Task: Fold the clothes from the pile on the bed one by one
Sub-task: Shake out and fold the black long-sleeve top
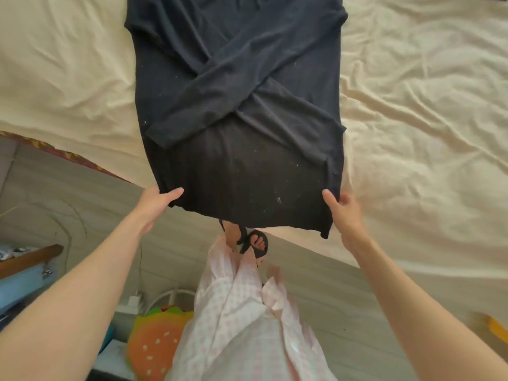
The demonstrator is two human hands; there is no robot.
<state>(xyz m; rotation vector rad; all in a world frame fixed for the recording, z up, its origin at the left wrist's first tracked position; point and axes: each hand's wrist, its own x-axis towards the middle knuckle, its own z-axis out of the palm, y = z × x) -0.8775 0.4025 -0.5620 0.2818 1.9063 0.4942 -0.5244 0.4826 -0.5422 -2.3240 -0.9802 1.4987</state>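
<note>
One dark long-sleeved garment [239, 105] lies flat on the bed [412, 119], its two sleeves [220, 83] crossed over the body of the cloth, and its hem hangs just past the bed's near edge. The left hand [154, 204] holds the hem's left corner, thumb on top and fingers curled underneath. The right hand [343, 213] holds the hem's right corner in the same way, thumb showing above the cloth and the other fingers mostly hidden behind it. Both grips look closed on the fabric.

Judging by the tucked sleeves and the hands at the hem, the step in hand is the lengthwise fold: sides and sleeves seem done, and the bottom is about to be brought up. The next move likely calls for lifting both corners together and carrying them away from the near edge of the bed toward the collar end, keeping the hem level so the crossed sleeves stay put, then laying it down and smoothing.

By count: one garment, two sleeves, two hands. No pile of clothes shows on the bed here; it is out of view if it is there. Below the bed's edge are one sandalled foot [253, 240], a pale checked skirt [242, 312], and one strawberry-shaped cushion [156, 345] on the floor.
</note>
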